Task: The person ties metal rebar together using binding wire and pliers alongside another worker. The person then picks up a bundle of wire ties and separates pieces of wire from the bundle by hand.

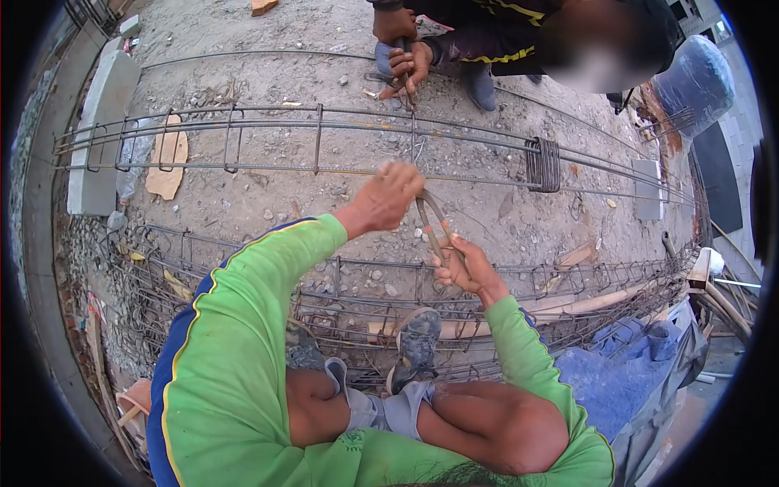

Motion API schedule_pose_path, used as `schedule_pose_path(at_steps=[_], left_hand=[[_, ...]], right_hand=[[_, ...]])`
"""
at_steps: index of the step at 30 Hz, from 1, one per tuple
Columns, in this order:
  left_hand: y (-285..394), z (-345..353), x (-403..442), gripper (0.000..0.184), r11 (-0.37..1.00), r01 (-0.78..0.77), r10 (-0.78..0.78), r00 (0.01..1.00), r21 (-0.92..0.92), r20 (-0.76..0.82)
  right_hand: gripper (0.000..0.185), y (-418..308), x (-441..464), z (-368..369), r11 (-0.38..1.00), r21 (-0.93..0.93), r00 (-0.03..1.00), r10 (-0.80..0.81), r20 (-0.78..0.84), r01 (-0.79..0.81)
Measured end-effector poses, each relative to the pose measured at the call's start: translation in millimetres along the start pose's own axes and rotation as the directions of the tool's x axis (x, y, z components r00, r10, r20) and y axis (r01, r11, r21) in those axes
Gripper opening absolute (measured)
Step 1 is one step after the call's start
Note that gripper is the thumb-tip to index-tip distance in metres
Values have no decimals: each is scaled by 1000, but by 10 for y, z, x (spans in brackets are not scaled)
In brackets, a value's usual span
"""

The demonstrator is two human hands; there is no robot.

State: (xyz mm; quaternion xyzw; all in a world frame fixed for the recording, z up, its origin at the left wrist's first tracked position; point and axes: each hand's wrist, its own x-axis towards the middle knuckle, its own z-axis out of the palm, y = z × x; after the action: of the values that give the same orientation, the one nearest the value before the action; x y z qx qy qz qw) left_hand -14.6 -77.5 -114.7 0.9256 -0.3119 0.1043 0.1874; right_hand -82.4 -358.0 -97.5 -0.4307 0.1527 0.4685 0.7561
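Observation:
A long rebar cage (276,123) with square stirrups lies crosswise in front of me. My right hand (462,266) is closed around the handles of a pair of tying pincers (432,221). The pincers' head points up toward the near bar, partly hidden by my left hand (388,195). That left hand is curled and slightly blurred just below the near bar; what its fingers hold, if anything, is hidden. Across the cage, a co-worker's hands (407,69) grip a dark tool over the far bars.
A bunch of stirrups (544,165) hangs on the bars at right. Concrete blocks (101,134) (647,189) stand near the cage's ends. More rebar cages (341,280) lie by my feet, with a bamboo pole (568,308) among them. Blue cloth (617,365) lies at lower right.

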Motion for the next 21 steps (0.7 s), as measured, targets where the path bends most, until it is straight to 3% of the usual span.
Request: schedule_pose_path(at_steps=[2, 3, 5, 6, 8, 9, 11, 12, 13, 14, 15, 17, 18, 20, 21], left_hand=[[221, -35, -58, 65, 933, -358, 359, 927, 29, -108], [311, 4, -13, 65, 932, -361, 362, 926, 31, -104], [467, 132, 139, 36, 857, -508, 513, 818, 90, -263], [483, 222, 193, 36, 858, -506, 510, 819, 90, -264], [475, 396, 331, 18, 900, -413, 420, 907, -138, 25], [487, 395, 377, 18, 901, -411, 418, 908, -137, 23], [491, 392, 459, 15, 910, -397, 411, 899, -114, 150], [506, 401, 517, 15, 911, -396, 410, 899, -115, 152], [543, 419, 578, 15, 930, -346, 366, 899, -121, 242], [577, 438, 634, 17, 947, -295, 320, 888, -124, 330], [608, 431, 693, 17, 947, -295, 321, 888, -129, 330], [643, 394, 810, 20, 985, -118, 169, 795, -124, 583], [649, 409, 830, 20, 985, -120, 172, 793, -127, 585], [655, 425, 838, 16, 976, -178, 216, 799, -122, 562], [654, 429, 849, 16, 977, -179, 214, 796, -118, 566]], right_hand=[[52, 2, 7, -133, 956, 265, 968, 62, 244, -128], [52, 15, 8, -128, 955, 269, 968, 58, 246, -126], [53, 25, 20, -103, 933, 324, 964, 72, 256, -155], [53, 13, 33, -112, 933, 322, 964, 74, 256, -157], [53, -71, 61, -155, 962, 236, 945, 52, 323, -134], [53, -113, 36, -163, 963, 234, 945, 55, 323, -135], [55, -205, -18, -186, 970, -242, 1000, 0, -28, -7], [55, -239, -38, -143, 971, -241, 1000, 1, -27, -8], [54, -271, -81, -89, 735, -678, 974, -177, -142, 35], [52, -285, -106, -71, 319, -948, 912, -381, -152, -25], [52, -226, -84, -47, 321, -947, 912, -378, -157, -30], [42, -39, 28, 55, -170, -976, 706, -707, 24, -137], [42, -20, 88, 76, -167, -976, 706, -708, 20, -140], [40, -45, 214, 104, 66, -936, 721, -620, -310, -346], [40, -76, 232, 92, 70, -937, 722, -620, -308, -341]])
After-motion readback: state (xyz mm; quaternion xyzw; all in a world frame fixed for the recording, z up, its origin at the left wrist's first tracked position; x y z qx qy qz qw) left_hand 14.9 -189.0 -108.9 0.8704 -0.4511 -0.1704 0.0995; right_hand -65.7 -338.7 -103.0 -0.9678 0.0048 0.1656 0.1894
